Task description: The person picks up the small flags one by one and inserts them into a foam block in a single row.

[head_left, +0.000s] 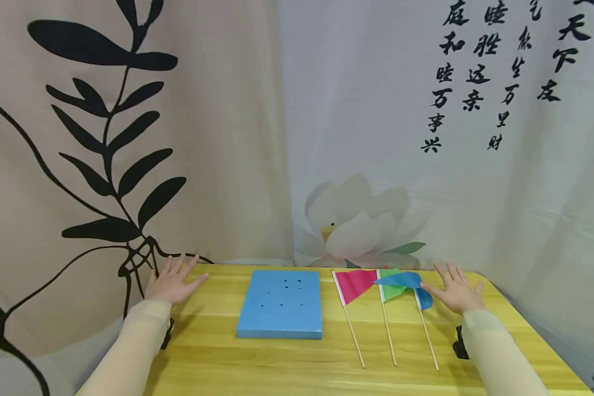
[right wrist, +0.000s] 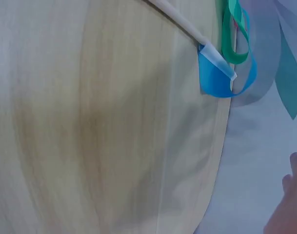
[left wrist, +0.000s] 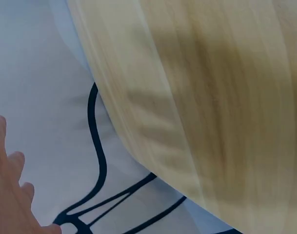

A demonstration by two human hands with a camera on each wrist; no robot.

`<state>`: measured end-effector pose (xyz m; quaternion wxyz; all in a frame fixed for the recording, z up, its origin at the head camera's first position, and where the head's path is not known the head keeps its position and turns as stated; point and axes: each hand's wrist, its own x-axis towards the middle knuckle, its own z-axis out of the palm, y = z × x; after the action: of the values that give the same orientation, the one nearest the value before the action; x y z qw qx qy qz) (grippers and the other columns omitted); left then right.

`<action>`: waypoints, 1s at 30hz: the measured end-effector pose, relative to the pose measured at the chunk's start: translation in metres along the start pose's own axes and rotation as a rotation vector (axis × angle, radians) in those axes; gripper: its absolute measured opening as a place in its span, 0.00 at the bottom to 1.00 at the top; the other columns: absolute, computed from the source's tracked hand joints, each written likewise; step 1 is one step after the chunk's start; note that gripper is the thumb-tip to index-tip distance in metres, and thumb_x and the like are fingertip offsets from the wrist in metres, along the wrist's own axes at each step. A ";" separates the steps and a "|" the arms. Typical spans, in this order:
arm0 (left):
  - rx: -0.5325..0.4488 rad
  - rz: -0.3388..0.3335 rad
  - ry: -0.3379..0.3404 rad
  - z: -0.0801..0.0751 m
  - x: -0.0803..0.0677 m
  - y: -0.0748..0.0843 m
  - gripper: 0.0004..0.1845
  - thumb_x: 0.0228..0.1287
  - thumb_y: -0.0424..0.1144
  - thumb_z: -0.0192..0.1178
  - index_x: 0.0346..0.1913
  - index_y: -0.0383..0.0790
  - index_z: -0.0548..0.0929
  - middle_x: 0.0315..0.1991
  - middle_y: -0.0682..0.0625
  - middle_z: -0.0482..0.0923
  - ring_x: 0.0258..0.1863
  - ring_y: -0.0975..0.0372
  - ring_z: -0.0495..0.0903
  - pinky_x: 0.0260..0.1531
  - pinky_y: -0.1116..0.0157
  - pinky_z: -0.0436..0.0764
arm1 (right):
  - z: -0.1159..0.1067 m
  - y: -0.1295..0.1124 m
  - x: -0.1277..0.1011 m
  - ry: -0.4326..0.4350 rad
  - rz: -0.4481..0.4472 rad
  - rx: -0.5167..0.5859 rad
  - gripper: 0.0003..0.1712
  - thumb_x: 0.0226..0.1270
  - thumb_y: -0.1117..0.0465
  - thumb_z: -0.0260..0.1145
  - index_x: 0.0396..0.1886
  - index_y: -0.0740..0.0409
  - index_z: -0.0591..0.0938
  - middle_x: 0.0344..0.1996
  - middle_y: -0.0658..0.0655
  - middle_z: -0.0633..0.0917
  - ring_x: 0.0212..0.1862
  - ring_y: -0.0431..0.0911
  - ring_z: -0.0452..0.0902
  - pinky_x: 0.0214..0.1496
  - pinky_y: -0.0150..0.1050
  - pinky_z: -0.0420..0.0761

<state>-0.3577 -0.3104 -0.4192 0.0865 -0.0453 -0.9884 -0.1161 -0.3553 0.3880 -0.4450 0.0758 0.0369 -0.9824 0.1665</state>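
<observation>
Left hand (head_left: 172, 283) lies flat on the far left of the table (head_left: 277, 357), fingers spread, holding nothing. Right hand (head_left: 456, 291) rests likewise at the far right, fingers spread, thumb just beside the blue flag (head_left: 407, 284). Three paper flags on thin wooden sticks lie side by side: blue, green flag (head_left: 390, 286), pink flag (head_left: 354, 284). Left of them sits a blue foam block (head_left: 282, 303) pierced with small holes.

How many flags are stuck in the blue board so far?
None yet. The blue foam board shows only empty holes. The pink flag, green flag and blue flag lie beside it. The left hand and right hand rest open, holding nothing.
</observation>
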 end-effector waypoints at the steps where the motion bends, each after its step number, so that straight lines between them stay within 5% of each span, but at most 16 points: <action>1: -0.001 0.003 0.002 0.001 0.000 0.000 0.47 0.63 0.76 0.36 0.78 0.52 0.48 0.76 0.35 0.41 0.73 0.38 0.36 0.59 0.29 0.29 | -0.001 -0.001 0.000 -0.001 0.002 0.006 0.55 0.66 0.28 0.49 0.78 0.59 0.47 0.73 0.75 0.43 0.71 0.73 0.35 0.53 0.81 0.26; 7: -0.051 0.054 0.036 0.006 0.005 0.002 0.45 0.66 0.73 0.37 0.78 0.50 0.48 0.75 0.34 0.43 0.71 0.35 0.43 0.61 0.29 0.39 | -0.003 -0.012 0.004 0.026 -0.005 0.170 0.48 0.74 0.34 0.44 0.78 0.62 0.43 0.72 0.77 0.41 0.70 0.75 0.35 0.54 0.82 0.36; 12: -0.324 0.090 0.020 0.017 0.010 0.013 0.40 0.73 0.65 0.40 0.78 0.49 0.45 0.75 0.34 0.42 0.70 0.33 0.47 0.60 0.30 0.48 | 0.001 -0.029 0.009 0.042 -0.065 0.362 0.45 0.77 0.42 0.47 0.76 0.68 0.44 0.72 0.77 0.42 0.71 0.72 0.33 0.62 0.76 0.40; 19: -0.649 0.008 -0.057 0.038 0.006 0.040 0.43 0.70 0.65 0.44 0.79 0.52 0.41 0.73 0.36 0.54 0.65 0.38 0.62 0.57 0.38 0.67 | 0.016 -0.060 0.008 -0.005 -0.019 0.557 0.45 0.77 0.44 0.50 0.77 0.67 0.44 0.73 0.74 0.42 0.72 0.70 0.33 0.66 0.71 0.43; 25: -0.879 -0.030 -0.113 0.055 0.001 0.059 0.37 0.72 0.56 0.52 0.75 0.37 0.57 0.65 0.36 0.66 0.53 0.45 0.76 0.48 0.52 0.79 | 0.028 -0.089 0.006 -0.061 0.016 0.701 0.42 0.75 0.44 0.55 0.76 0.63 0.54 0.73 0.72 0.50 0.71 0.69 0.45 0.67 0.65 0.55; 30: -1.054 -0.088 -0.160 0.071 -0.002 0.063 0.34 0.72 0.51 0.55 0.72 0.34 0.61 0.62 0.34 0.69 0.49 0.48 0.77 0.45 0.55 0.80 | 0.034 -0.113 0.005 -0.097 0.038 0.845 0.36 0.74 0.47 0.56 0.74 0.59 0.60 0.71 0.69 0.57 0.70 0.65 0.54 0.64 0.64 0.62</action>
<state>-0.3598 -0.2327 -0.4739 -0.0286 -0.0496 -0.8004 -0.5967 -0.3536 0.2699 -0.4391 0.0045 0.0545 -0.8308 0.5539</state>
